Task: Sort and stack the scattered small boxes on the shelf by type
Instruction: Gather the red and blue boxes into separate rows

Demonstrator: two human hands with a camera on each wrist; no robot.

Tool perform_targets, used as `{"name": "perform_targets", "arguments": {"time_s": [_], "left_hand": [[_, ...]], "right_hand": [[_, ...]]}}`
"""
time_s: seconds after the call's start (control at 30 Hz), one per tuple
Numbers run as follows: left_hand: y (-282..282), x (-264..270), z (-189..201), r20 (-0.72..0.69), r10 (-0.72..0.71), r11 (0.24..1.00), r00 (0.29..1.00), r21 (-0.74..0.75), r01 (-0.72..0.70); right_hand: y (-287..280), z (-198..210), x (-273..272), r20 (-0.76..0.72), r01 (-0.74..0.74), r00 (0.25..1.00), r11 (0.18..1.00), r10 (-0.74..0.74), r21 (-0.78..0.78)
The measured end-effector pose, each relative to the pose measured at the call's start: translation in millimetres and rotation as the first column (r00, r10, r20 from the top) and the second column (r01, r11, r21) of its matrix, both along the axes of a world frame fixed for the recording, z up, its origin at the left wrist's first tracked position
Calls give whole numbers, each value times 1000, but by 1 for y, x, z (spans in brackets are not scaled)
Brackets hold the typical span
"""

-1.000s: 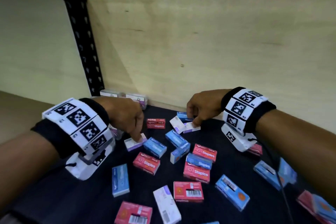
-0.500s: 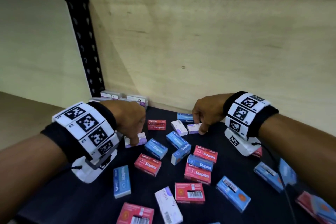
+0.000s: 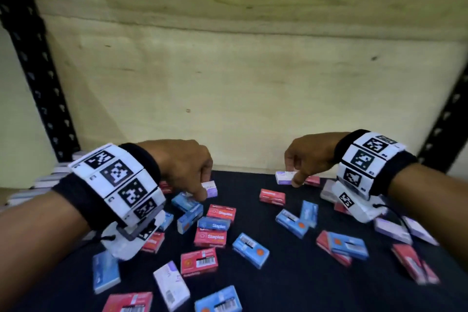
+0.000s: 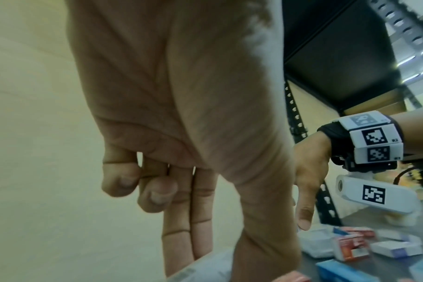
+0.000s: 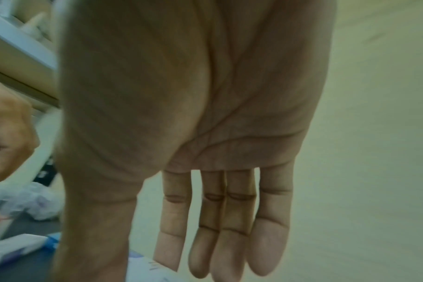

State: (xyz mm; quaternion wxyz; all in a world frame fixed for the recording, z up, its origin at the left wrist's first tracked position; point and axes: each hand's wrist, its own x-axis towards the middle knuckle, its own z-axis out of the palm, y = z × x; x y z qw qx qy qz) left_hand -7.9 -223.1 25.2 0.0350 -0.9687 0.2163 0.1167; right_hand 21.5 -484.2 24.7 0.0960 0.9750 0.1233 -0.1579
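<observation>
The big pale plywood back wall [image 3: 253,78] stands behind the dark shelf mat [image 3: 291,284], and black metal posts [image 3: 38,83] hold the shelf at both sides. On the mat lie many small red, blue and white-and-purple cardboard staple boxes, all mixed up. At about nine o'clock, by the left post, a pile of white-and-purple boxes [image 3: 50,177] already sits together, though it looks blurry. The left hand [image 3: 182,167] is at about ten o'clock on the mat, and its fingers and thumb pinch one small white-and-purple box [image 3: 210,188] that looks lifted a little off the mat. The right hand [image 3: 309,157] is at about one o'clock, and its thumb and fingers pinch another small white-and-purple box [image 3: 285,177]. Half a second ago the two hands were closer together and each box was low on the mat; now the hands have moved apart and both boxes are picked up. I think this means both boxes are ready to go to the white-and-purple pile at nine o'clock. The red boxes [image 3: 210,237] and blue boxes [image 3: 250,249] at six o'clock are still scattered, so most of the sorting is left to do.
</observation>
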Motion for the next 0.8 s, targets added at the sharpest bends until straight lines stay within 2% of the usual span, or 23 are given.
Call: {"name": "perform_targets", "arguments": {"time_s": [0.2, 0.37, 0.53, 0.8], "left_hand": [[-104, -5, 0, 2, -239, 970, 971, -53, 239], [-180, -9, -10, -16, -392, 919, 920, -64, 390], [-233, -12, -22, -42, -475, 880, 879, -37, 473], [-267, -12, -45, -82, -515, 857, 853, -47, 513]], "right_hand": [[-106, 5, -50, 25, 247, 969, 969, -247, -6], [-176, -1, -72, 62, 376, 925, 927, -375, 7], [-213, -13, -80, 16, 414, 910, 910, -414, 17], [-225, -36, -73, -41, 453, 891, 891, -453, -13]]}}
